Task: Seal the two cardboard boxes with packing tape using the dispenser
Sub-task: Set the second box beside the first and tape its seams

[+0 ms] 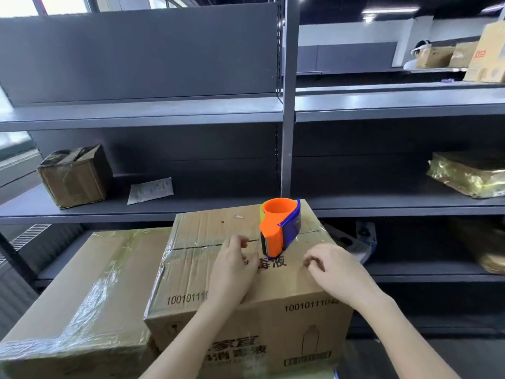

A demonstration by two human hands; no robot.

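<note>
Head view: a printed cardboard box (273, 310) sits in the middle, its top seam running left to right under clear tape. The orange and blue tape dispenser (278, 228) stands on top of this box, over the seam and toward the box's far right corner, with neither hand touching it. The left hand (235, 266) rests on the box top just left of the dispenser. Its thumb and forefinger are drawn close together at the seam, and whether they pinch a tape end cannot be told. The right hand (333, 266) lies on the box top nearer the right edge, fingers curled under, with nothing visible in them. A second cardboard box (82, 283), wrapped in glossy tape, stands against the printed box's left side. Beyond the printed box is a grey shelf (191, 203) with a small worn carton (73, 176) far left, a flat white packet (150, 190) beside it and a gold-wrapped parcel (470, 173) far right
</note>
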